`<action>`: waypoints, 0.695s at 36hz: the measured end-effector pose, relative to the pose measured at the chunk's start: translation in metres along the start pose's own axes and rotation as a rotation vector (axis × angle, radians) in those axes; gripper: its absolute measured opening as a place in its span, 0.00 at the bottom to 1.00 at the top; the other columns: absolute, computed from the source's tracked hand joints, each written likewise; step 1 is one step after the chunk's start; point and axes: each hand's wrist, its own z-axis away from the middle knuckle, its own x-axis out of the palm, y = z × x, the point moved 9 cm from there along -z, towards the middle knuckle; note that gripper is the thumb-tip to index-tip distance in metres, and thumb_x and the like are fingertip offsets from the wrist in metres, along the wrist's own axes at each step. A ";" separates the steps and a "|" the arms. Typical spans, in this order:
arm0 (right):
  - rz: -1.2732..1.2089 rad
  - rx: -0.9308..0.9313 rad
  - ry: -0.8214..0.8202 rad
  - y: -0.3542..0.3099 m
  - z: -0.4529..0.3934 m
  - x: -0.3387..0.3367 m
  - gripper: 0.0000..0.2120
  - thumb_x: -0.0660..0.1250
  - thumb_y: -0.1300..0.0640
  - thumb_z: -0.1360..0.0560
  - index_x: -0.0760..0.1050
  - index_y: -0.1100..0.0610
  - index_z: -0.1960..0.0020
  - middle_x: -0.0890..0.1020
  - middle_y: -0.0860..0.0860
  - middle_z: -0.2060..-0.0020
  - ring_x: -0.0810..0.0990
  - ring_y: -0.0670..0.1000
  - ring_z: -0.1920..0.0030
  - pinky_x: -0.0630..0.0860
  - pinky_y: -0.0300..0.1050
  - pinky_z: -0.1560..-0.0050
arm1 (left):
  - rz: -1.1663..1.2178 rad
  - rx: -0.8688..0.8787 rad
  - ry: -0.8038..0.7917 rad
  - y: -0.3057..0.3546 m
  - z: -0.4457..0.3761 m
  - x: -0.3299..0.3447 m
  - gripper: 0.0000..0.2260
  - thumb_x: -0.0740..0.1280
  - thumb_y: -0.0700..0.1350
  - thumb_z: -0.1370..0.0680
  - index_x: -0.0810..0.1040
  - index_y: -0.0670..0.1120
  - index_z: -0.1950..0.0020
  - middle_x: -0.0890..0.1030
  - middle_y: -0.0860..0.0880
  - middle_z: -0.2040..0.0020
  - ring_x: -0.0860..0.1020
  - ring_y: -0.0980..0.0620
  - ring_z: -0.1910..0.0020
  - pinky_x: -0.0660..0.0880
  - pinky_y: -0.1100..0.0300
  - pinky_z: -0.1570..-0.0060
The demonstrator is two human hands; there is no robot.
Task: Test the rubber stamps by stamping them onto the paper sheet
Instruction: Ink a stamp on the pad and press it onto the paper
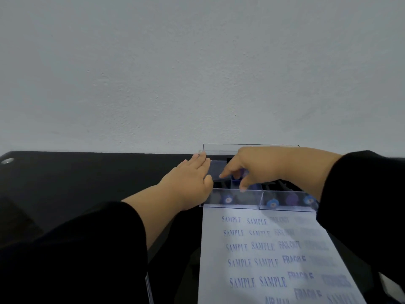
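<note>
A clear plastic box (285,207) with its lid up stands at the far end of the paper sheet (258,255). Several rubber stamps (272,202) with blue and purple knobs lie inside it. The sheet carries rows of blue prints reading SAMPLE and FRAGILE. My left hand (192,181) lies flat against the box's left side, fingers straight. My right hand (252,167) reaches down into the box, and its fingers pinch a blue stamp (236,180) in the back left compartment.
The box and sheet lie on a black table (87,176) that meets a pale wall (197,73) just behind the box. A small round metal fitting (7,160) sits at the table's far left corner.
</note>
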 end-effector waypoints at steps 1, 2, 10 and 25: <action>-0.011 -0.021 -0.019 -0.004 -0.003 0.002 0.26 0.71 0.57 0.28 0.70 0.46 0.32 0.76 0.45 0.53 0.75 0.45 0.53 0.68 0.35 0.55 | 0.005 -0.001 0.008 0.000 0.000 0.001 0.24 0.46 0.47 0.16 0.44 0.44 0.22 0.41 0.48 0.21 0.41 0.54 0.23 0.40 0.60 0.27; -0.017 -0.038 -0.039 -0.007 -0.005 0.004 0.26 0.71 0.58 0.28 0.71 0.46 0.33 0.76 0.45 0.55 0.74 0.43 0.57 0.67 0.32 0.58 | 0.012 -0.002 0.014 0.001 0.000 0.001 0.24 0.46 0.47 0.16 0.44 0.44 0.22 0.41 0.48 0.21 0.41 0.54 0.23 0.40 0.60 0.28; 0.016 -0.131 -0.143 -0.023 -0.018 0.016 0.22 0.73 0.59 0.30 0.76 0.46 0.38 0.77 0.46 0.58 0.71 0.39 0.64 0.65 0.23 0.64 | 0.060 -0.008 0.023 0.000 -0.002 0.004 0.24 0.46 0.46 0.17 0.45 0.44 0.22 0.41 0.49 0.21 0.41 0.55 0.23 0.41 0.61 0.27; -0.128 -0.043 -0.082 -0.008 -0.011 0.008 0.16 0.70 0.58 0.27 0.77 0.47 0.40 0.72 0.41 0.63 0.70 0.40 0.64 0.65 0.28 0.62 | 0.018 -0.077 0.076 -0.003 0.001 0.003 0.24 0.45 0.45 0.17 0.45 0.43 0.22 0.42 0.46 0.21 0.41 0.52 0.23 0.40 0.57 0.26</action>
